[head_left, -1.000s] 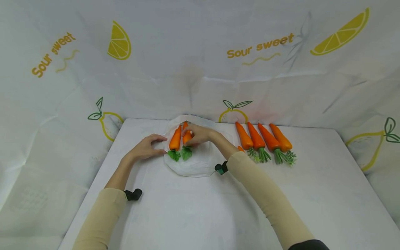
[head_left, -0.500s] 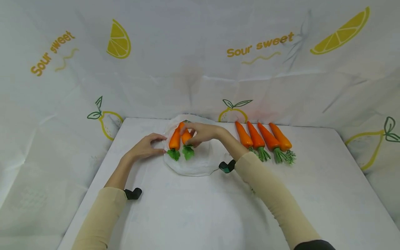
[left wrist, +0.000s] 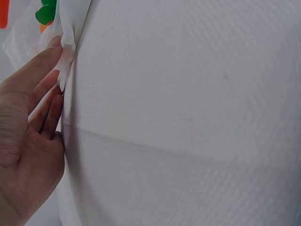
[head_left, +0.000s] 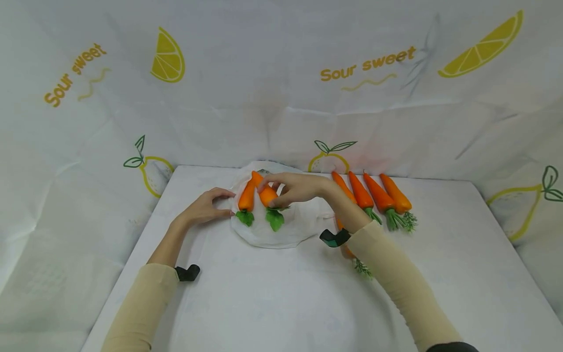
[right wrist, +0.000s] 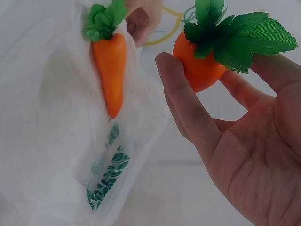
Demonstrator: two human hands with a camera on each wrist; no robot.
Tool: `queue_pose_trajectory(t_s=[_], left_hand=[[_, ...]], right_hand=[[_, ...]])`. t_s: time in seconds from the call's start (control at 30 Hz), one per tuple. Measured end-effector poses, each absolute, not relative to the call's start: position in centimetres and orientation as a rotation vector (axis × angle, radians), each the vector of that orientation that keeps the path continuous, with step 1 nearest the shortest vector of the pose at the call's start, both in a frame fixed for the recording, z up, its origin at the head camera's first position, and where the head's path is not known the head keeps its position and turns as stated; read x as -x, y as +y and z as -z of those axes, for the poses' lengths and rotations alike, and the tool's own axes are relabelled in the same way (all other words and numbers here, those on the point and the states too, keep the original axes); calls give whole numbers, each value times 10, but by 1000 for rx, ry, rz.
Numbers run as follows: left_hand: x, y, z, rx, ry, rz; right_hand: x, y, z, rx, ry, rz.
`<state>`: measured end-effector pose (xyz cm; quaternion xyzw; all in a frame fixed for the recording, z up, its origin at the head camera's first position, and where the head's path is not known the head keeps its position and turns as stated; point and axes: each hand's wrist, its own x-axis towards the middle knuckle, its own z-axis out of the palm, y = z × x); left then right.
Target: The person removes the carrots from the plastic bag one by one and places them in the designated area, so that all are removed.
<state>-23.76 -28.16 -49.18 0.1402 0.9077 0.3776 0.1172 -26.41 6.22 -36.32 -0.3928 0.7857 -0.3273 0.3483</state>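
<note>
A white plastic bag [head_left: 255, 238] with a green leaf print [right wrist: 110, 176] lies toward the back of the table. On its left part rests an orange carrot [head_left: 246, 198] with broad green leaves, tip pointing to the wall. Beside it my right hand [head_left: 301, 187] grips a second leafy carrot [head_left: 267, 195] between thumb and fingers, over the bag. In the right wrist view that carrot's top and leaves face the camera, its tip hidden. My left hand [head_left: 203, 208] touches the bag's left edge, thumb and fingers spread apart; the left wrist view shows fingertips [left wrist: 55, 42] against the thin film.
To the right of the bag several carrots [head_left: 378, 193] with green tops lie in a row. Another carrot [head_left: 347, 252] is partly hidden under my right forearm. Behind the white table [head_left: 246, 303] hangs a white cloth [head_left: 264, 73] printed with lemons.
My right hand has moved to the right, swinging the leafy top of its carrot right and away from the other one. The left hand has stayed in place.
</note>
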Motion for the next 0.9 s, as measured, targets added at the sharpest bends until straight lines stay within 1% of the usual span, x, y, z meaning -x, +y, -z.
queue_pose_trajectory(t_s=[0.23,0.4,0.63,0.9], left_hand=[[237,-283,492,-409,2660,-1109],[237,-282,491,-432,2658,-1120],[237,-280,490,-445,2647,-1132],[236,-282,492,-434,2660,-1112]], right_hand=[[245,76,344,1076,2123,886],[233,92,328,1059,2156,932],[217,132,318,1074,2221,1028],[200,180,313,1027,2341,1050]])
